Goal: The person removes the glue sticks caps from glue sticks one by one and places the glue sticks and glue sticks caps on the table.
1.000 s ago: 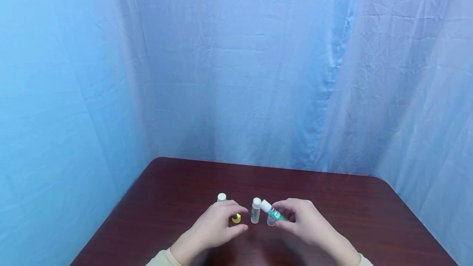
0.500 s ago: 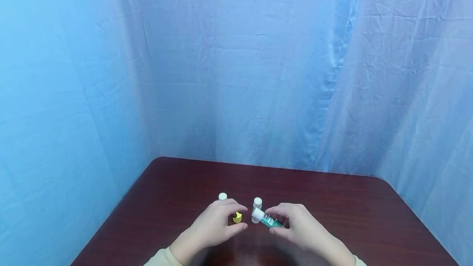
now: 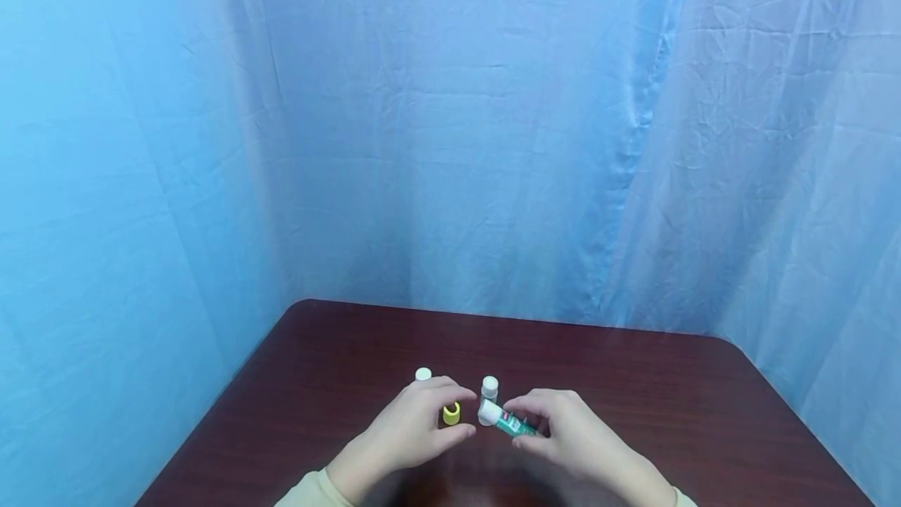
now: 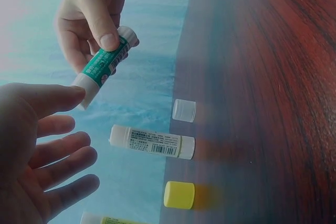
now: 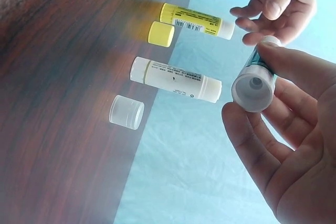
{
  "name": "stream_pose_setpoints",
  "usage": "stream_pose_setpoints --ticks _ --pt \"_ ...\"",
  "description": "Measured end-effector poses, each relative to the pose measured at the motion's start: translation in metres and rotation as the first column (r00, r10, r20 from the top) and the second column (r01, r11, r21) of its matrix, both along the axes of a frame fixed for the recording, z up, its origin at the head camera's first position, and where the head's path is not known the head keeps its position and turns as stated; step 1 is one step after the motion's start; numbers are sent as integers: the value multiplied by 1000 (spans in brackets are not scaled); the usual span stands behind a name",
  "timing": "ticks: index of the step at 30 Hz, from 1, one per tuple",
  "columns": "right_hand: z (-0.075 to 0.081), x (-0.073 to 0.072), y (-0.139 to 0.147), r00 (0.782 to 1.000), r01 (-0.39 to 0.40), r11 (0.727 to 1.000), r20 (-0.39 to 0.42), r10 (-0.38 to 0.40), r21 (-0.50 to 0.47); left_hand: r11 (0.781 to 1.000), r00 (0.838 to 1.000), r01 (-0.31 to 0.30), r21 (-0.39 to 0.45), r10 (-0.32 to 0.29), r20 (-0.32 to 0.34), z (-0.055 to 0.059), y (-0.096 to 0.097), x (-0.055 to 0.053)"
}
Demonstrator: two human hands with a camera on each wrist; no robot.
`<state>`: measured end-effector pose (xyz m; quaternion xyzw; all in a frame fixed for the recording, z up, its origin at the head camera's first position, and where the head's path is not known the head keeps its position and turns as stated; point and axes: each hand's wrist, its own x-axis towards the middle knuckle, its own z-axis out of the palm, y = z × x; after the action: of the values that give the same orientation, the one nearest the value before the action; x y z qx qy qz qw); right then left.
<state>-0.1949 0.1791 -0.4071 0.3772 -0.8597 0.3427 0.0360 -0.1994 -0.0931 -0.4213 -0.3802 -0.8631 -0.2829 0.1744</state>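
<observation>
My right hand (image 3: pixel 573 433) pinches a green glue stick (image 3: pixel 511 422) between thumb and fingers, above the table. The stick is tilted, its white end pointing towards my left hand (image 3: pixel 415 425). That left hand has its fingers loosely spread and holds nothing; its thumb tip is close to the white end, and whether they touch I cannot tell. Behind the green stick a white glue stick (image 5: pixel 176 81) stands upright. A yellow glue stick (image 5: pixel 191 19) also stands, mostly hidden by the left hand in the head view.
A loose yellow cap (image 5: pixel 160 34) sits on the table beside the yellow stick. By the white stick is a translucent cap (image 5: pixel 126 112). The dark red-brown table (image 3: pixel 619 366) has blue curtains (image 3: pixel 457 139) at its back and sides.
My right hand has brought the green glue stick leftward and slightly down, so it now overlaps the white stick in the head view. My left hand has barely shifted.
</observation>
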Motion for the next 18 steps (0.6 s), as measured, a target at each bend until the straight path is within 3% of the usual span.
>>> stream_pose_setpoints --ticks 6,18 --pt "-1 0 0 1000 -10 1000 14 10 3 1000 999 2 -15 -2 41 1 5 0" --pt "-1 1 1 1000 -7 1000 6 7 14 999 998 43 -9 -43 -40 1 13 -3"
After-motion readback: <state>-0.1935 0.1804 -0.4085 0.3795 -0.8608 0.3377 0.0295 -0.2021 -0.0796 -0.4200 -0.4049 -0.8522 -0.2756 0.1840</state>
